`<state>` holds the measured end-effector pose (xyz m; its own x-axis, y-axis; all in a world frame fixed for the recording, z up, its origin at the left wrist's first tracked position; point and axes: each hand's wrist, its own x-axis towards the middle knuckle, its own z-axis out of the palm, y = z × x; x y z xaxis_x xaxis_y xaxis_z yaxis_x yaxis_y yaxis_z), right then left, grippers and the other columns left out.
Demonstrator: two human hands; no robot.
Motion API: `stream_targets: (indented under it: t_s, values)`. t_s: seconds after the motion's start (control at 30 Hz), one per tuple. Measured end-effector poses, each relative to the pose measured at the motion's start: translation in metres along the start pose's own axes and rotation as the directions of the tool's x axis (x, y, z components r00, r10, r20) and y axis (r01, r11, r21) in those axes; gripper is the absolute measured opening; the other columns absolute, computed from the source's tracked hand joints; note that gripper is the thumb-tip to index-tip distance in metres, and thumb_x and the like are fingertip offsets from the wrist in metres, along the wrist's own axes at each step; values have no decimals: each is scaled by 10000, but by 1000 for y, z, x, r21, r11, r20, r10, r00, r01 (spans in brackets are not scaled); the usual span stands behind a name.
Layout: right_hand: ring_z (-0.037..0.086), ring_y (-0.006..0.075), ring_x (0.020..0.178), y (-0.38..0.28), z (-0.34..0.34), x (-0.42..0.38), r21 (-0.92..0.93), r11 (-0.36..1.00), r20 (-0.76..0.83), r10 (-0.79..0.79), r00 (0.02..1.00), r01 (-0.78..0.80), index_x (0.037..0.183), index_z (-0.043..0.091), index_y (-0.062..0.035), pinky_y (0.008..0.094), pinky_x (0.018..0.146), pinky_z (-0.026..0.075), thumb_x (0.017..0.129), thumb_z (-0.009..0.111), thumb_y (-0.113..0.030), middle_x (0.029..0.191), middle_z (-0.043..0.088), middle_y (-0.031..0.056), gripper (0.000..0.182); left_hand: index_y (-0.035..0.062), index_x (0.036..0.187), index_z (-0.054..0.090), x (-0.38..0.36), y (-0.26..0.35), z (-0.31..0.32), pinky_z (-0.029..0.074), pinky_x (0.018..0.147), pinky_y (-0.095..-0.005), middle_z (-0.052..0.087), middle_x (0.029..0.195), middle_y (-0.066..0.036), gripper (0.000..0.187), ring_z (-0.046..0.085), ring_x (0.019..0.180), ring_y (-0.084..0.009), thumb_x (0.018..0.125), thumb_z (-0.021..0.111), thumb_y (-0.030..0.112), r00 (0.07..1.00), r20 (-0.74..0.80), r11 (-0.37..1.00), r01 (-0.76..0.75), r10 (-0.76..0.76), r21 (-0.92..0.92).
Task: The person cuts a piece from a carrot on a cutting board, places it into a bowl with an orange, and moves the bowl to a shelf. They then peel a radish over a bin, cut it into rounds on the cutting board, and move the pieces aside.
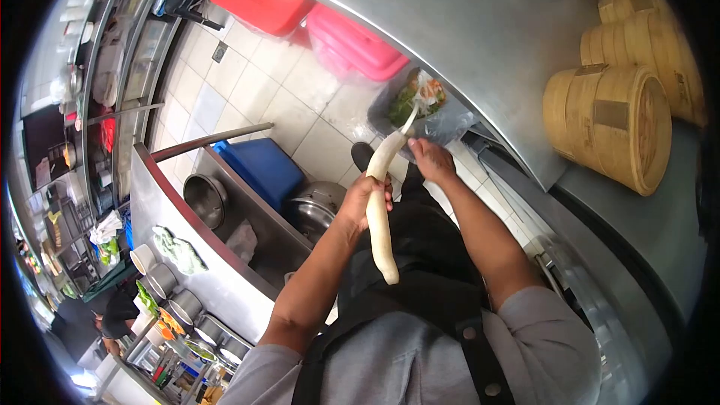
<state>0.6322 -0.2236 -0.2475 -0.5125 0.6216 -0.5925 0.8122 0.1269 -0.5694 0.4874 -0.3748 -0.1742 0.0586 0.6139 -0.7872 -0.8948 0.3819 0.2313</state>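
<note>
A long, pale daikon radish point(381, 244) slants across the middle of the head view, its thick end near my apron. My left hand point(362, 201) is wrapped around its middle. Close to the radish's far end is my right hand point(433, 160), with fingers curled together; what they grip is mostly hidden. From that far end a thin pale strip point(410, 118) extends over a bin lined with a clear bag point(382, 109). Green and orange scraps point(426, 97) lie inside the bin.
A steel counter point(465, 37) carries stacked bamboo steamers point(607, 124) on the right. Pink point(358, 41) and red point(259, 1) tubs stand on the tiled floor. At left are a blue container point(259, 169), metal bowls point(205, 201) and a steel bench point(232, 285). Another person point(120, 315) is at far left.
</note>
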Motion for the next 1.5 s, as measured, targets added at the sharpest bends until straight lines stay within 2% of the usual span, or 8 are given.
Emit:
stream_targets:
  t_s: [0.17, 0.33, 0.43, 0.67, 0.77, 0.9, 1.23, 1.5]
  values:
    - [686, 392, 934, 80, 41, 73, -45, 976, -107, 206, 973, -212, 1090, 648, -46, 514, 926, 462, 1018, 308, -560, 1050, 707, 190, 620, 14, 1031, 510, -9, -4, -1, 565, 543, -347, 524, 862, -84, 309, 571, 658, -181, 757, 597, 128, 999, 19, 999, -35, 34, 20]
    - [577, 149, 524, 47, 23, 67, 875, 324, 297, 227, 928, -359, 1067, 632, -88, 315, 467, 449, 944, 536, -592, 811, 641, 38, 528, 39, 1068, 514, -9, 11, -7, 569, 525, -368, 533, 895, -71, 337, 580, 670, -175, 753, 607, 114, 992, 127, 996, -6, -5, 86]
    - [491, 87, 480, 34, 15, 61, 919, 249, 243, 256, 936, -307, 1023, 610, -117, 246, 363, 329, 931, 610, -540, 755, 584, -8, 432, 58, 1159, 526, -9, 26, -6, 570, 514, -370, 559, 900, -63, 410, 591, 652, -169, 764, 634, 73, 993, 86, 960, 49, -76, 276]
    - [668, 307, 690, 21, 1, 51, 457, 879, -195, 247, 949, -135, 988, 612, -50, 440, 644, 520, 1005, 431, -551, 845, 689, 170, 533, 94, 1309, 482, -7, 42, 31, 586, 532, -374, 596, 913, -64, 532, 585, 569, -182, 804, 633, 26, 985, -146, 825, 4, 95, 566]
    - [658, 444, 920, 5, 0, 29, 198, 978, -298, 119, 947, -61, 1012, 617, -16, 520, 847, 486, 1022, 355, -545, 920, 683, 250, 591, 82, 1255, 499, 13, 36, 11, 568, 533, -409, 598, 891, -73, 429, 589, 571, -212, 838, 598, 106, 989, -144, 971, 26, 9, 237]
    - [643, 453, 972, -46, -24, -35, 101, 994, 25, -47, 999, 44, 1031, 610, -42, 545, 849, 481, 1034, 364, -496, 998, 687, 236, 516, 70, 1120, 534, 26, 24, 8, 522, 541, -410, 591, 807, -87, 308, 594, 583, -249, 855, 572, 222, 977, -206, 979, 87, -48, 185]
    - [656, 442, 935, -33, -25, -35, 109, 967, -45, -227, 973, 230, 1013, 607, -52, 550, 830, 489, 1042, 385, -440, 986, 695, 224, 448, 60, 828, 604, 18, 15, 17, 519, 530, -329, 590, 677, -62, 330, 603, 558, -199, 823, 587, 389, 994, -40, 991, 103, -100, 88]
    - [627, 429, 1092, 46, -7, 65, -128, 970, -16, 208, 978, -208, 1197, 637, -49, 526, 956, 474, 1035, 292, -490, 1165, 675, 218, 583, 71, 825, 591, 1, 10, 10, 511, 541, -319, 575, 674, -52, 320, 586, 560, -184, 820, 589, 391, 992, -39, 979, 121, -117, 162]
